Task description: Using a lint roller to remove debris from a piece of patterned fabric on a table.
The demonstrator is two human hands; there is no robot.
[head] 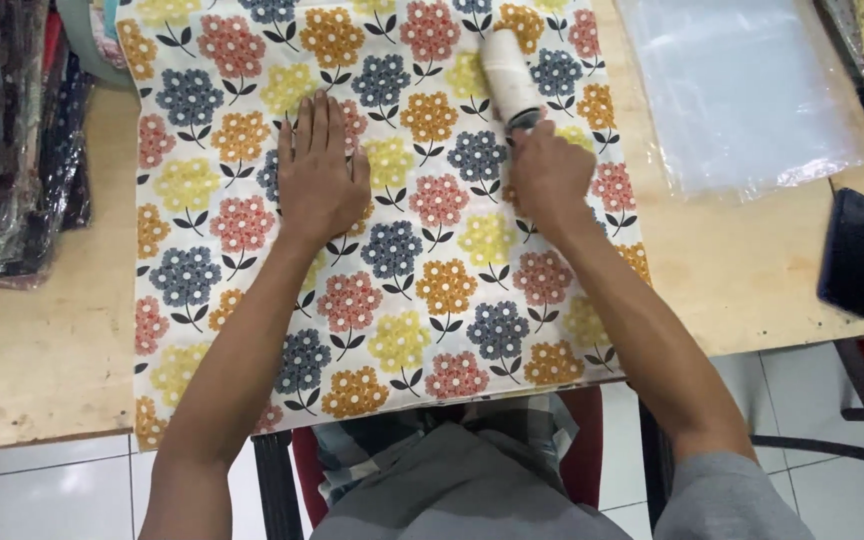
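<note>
Head view shows us pressing our left hand (pixel 320 172) flat, fingers together and extended, on the flowered cloth (pixel 382 215) that lies spread across the wooden table (pixel 42 360). Our right hand (pixel 550 175) is closed around the handle of a lint roller (pixel 510 75), whose pale roll rests on the cloth near its far edge, just beyond our knuckles.

To the right lie clear plastic bags (pixel 742 90) and, nearer us, a dark phone (pixel 854 252) (close to the table's edge, though apart from the cloth). A stack of wrapped fabrics (pixel 12 140) sits at the left.

We judge the main risk to be the cloth bunching or sliding if the flat hand lets up while the sticky roll drags on it; the near edge already overhangs the table, so a pull toward us could drop it further. A wide sweep of the right elbow might also nudge the phone.
</note>
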